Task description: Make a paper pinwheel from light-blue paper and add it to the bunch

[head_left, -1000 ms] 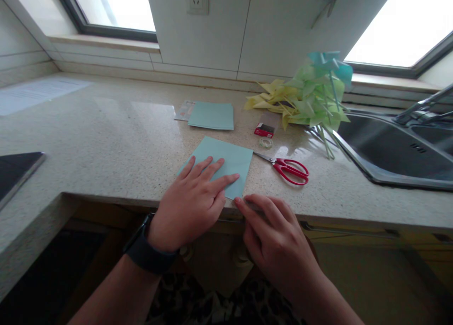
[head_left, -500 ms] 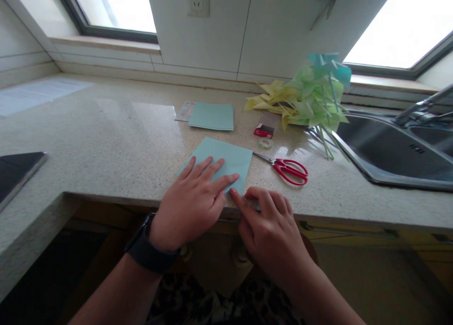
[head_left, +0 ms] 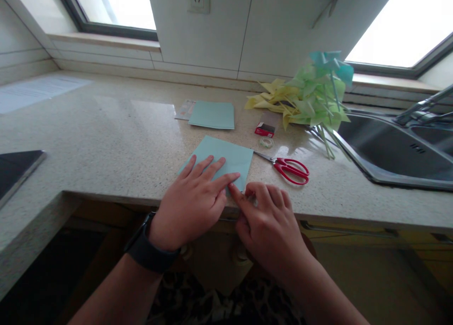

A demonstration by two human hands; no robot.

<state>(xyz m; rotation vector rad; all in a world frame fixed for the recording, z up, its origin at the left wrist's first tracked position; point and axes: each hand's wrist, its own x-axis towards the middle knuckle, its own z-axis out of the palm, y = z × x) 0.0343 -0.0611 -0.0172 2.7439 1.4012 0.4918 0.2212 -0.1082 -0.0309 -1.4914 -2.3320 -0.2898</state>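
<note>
A light blue square sheet of paper lies at the counter's front edge. My left hand rests flat on it, fingers spread, a dark watch on the wrist. With its index finger stretched out, my right hand touches the sheet's near edge, close to my left index fingertip. Its other fingers are curled in, and a small pale bit shows between them, too unclear to name. Right of the sheet lie red-handled scissors, blades toward the paper. Behind them are a roll of clear tape and a small red and black box.
More blue paper lies stacked farther back. Yellow, green and blue paper pinwheels sit by the steel sink at the right. At the left are a printed sheet and a dark flat object.
My right index fingertip has shifted slightly up along the sheet's near edge. My left hand stays in place on the paper.
</note>
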